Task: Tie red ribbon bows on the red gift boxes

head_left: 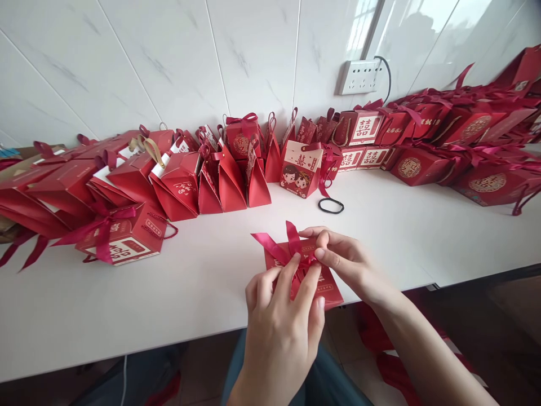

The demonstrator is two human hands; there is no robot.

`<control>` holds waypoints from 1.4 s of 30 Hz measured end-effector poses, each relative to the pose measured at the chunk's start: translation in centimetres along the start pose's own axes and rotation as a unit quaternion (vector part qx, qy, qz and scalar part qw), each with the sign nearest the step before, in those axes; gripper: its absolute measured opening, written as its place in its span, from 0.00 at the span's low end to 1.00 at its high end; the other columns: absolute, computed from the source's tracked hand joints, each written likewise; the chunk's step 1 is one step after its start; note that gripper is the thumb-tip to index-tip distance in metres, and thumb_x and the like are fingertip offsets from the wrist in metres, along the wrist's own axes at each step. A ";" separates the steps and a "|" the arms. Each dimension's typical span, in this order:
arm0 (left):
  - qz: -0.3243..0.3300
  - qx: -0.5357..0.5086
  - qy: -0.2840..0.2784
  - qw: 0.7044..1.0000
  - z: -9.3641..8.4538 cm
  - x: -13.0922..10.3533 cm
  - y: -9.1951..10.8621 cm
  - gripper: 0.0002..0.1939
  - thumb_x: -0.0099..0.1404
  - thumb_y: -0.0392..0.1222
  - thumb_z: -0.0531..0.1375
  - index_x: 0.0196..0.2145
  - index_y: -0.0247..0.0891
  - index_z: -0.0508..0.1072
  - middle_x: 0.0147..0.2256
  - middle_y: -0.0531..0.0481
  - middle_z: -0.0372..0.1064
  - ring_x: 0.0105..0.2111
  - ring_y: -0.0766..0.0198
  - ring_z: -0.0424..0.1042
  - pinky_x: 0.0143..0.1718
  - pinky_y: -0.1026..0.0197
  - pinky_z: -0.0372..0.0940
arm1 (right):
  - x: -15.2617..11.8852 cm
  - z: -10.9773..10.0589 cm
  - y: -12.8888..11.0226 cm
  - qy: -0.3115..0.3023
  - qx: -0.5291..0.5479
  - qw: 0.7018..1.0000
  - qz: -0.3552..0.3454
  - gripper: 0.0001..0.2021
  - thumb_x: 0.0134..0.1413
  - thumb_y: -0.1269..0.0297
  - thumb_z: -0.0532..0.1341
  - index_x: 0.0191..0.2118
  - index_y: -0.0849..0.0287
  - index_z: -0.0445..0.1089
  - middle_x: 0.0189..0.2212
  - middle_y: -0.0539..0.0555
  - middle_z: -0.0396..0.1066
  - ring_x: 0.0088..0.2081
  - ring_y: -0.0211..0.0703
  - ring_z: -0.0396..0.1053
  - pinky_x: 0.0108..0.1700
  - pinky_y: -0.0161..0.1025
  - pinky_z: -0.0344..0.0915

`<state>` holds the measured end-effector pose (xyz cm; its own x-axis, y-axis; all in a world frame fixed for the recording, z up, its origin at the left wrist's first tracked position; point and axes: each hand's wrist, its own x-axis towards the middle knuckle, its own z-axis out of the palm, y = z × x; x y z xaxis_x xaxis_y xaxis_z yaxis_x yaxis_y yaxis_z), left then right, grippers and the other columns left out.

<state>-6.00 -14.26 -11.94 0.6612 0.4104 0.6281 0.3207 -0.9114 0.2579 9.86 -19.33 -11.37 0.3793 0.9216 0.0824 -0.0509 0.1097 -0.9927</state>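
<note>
A red gift box (332,290) with gold printing lies near the table's front edge, in front of me. A magenta ribbon (270,248) crosses its top, with two ends sticking up toward the back left. My left hand (281,316) is over the box, fingers bent and fingertips pressed onto the ribbon near its middle. At the right side of the box, my right hand (349,262) pinches the ribbon between thumb and finger. My fingers cover part of the ribbon's centre.
Red boxes with ribbons (181,180) line the wall, piled higher at right (469,124). A ribbon-tied box (127,237) stands at left. A black elastic band (331,205) and a box with cartoon figures (300,169) are behind my hands. A power strip (360,77) hangs on the wall.
</note>
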 end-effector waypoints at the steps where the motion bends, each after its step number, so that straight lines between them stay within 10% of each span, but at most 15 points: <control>1: 0.000 0.001 0.001 1.000 0.0 0.0 0.0 0.16 0.67 0.38 0.53 0.51 0.39 0.70 0.50 0.46 0.71 0.42 0.56 0.64 0.45 0.53 0.56 | 0.1 0.0 0.1 -0.001 0.008 1.000 0.000 0.13 0.55 0.57 0.63 0.26 0.59 0.63 0.48 0.51 0.65 0.47 0.40 0.65 0.45 0.32 0.61; 17: -0.003 0.003 -0.005 1.000 -0.3 0.1 0.0 0.13 0.67 0.38 0.53 0.47 0.40 0.73 0.49 0.47 0.71 0.41 0.58 0.66 0.45 0.54 0.58 | -0.3 -0.8 0.6 -0.043 0.091 0.995 -0.016 0.08 0.56 0.60 0.62 0.29 0.57 0.72 0.50 0.52 0.64 0.48 0.45 0.65 0.51 0.40 0.60; 42: -0.028 -0.043 0.017 0.999 0.1 0.1 0.2 0.09 0.66 0.37 0.55 0.43 0.34 0.70 0.45 0.45 0.73 0.40 0.57 0.65 0.44 0.54 0.58 | -0.4 0.6 -0.7 0.062 -0.057 0.995 -0.047 0.15 0.51 0.54 0.65 0.23 0.58 0.68 0.45 0.56 0.68 0.53 0.50 0.62 0.52 0.42 0.60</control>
<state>-5.80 -14.38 -11.90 0.6197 0.4615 0.6348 0.2962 -0.8866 0.3553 9.18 -19.59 -10.70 0.4894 0.8553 0.1702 0.0930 0.1429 -0.9854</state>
